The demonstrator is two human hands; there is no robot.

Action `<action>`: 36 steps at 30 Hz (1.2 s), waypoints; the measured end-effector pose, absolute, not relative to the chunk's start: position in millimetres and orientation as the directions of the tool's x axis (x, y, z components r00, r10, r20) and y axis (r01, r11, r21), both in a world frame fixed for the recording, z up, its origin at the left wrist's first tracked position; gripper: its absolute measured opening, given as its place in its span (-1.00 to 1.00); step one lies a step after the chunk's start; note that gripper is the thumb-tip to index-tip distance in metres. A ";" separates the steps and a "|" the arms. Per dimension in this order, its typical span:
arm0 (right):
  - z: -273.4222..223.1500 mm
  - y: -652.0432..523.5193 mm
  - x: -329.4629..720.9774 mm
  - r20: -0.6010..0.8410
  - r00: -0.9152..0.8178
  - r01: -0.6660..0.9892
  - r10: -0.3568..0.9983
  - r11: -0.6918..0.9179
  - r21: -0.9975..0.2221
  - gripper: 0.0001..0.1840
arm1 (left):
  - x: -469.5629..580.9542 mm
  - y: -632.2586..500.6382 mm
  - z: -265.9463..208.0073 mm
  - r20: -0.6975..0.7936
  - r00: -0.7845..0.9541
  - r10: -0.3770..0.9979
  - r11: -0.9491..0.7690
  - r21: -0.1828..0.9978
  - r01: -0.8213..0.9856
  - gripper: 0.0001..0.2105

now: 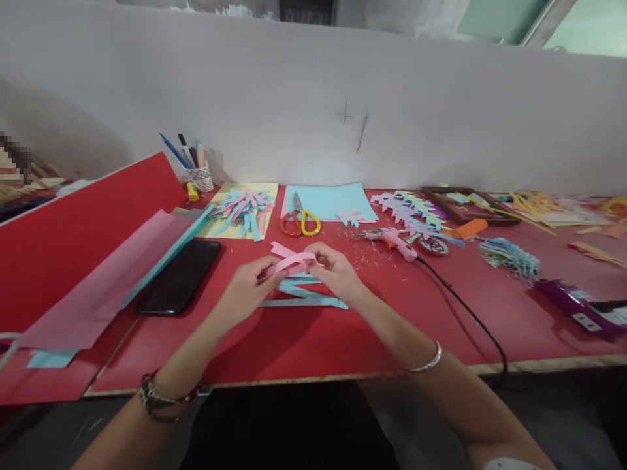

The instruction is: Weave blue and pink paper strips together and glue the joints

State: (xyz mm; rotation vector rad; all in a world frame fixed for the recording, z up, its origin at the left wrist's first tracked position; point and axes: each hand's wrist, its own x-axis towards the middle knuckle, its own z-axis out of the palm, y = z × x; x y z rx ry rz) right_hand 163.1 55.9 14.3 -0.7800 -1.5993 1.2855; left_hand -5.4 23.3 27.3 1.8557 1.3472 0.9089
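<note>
A pink paper strip (289, 260) is bent into a loop between my two hands, its ends crossing. My left hand (249, 284) pinches it on one side. On the other side, the fingers of my right hand (333, 267) close on the looped end. Beneath them, several light blue paper strips (304, 301) lie on the red table. Scissors with red and yellow handles (309, 224) rest just beyond my hands, their blades on a light blue sheet (326, 196). A small pink and blue cut-paper piece (349, 217) lies on that sheet.
A pink hot glue gun (392, 241) with a black cord lies at right, near folded paper garlands (409, 212). A black phone (179, 277) and pink sheets (98, 287) are at left. Behind them stand a pen cup (200, 177) and a strip pile (247, 209). A purple power strip (582, 310) sits far right.
</note>
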 end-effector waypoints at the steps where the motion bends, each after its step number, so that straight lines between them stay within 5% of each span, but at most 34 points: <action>1: 14.8 56.0 163.8 0.283 -0.392 -0.060 0.875 0.283 -0.957 -0.88 | -6.0 23.7 27.0 0.171 0.216 0.961 -0.262 0.814 0.519 -0.74; 8: 18.9 56.1 166.5 0.343 -0.396 -0.027 0.852 0.363 -0.932 -0.84 | -11.4 27.6 24.7 0.173 0.269 0.947 -0.297 0.787 0.541 -0.76; 17: 16.5 61.4 172.2 0.259 -0.376 -0.176 0.890 0.206 -0.963 -0.72 | -29.5 39.8 42.4 0.183 0.299 0.936 -0.329 0.754 0.568 -0.72; 26: 22.8 65.4 179.2 0.240 -0.305 -0.110 0.922 0.216 -0.970 -0.69 | -39.6 69.6 32.8 0.191 0.322 0.927 -0.352 0.739 0.575 -0.71; 36: 24.7 65.8 180.6 0.245 -0.322 0.147 0.915 0.304 -0.941 -0.71 | -41.8 67.9 17.9 0.095 0.293 0.951 -0.207 0.902 0.380 -0.73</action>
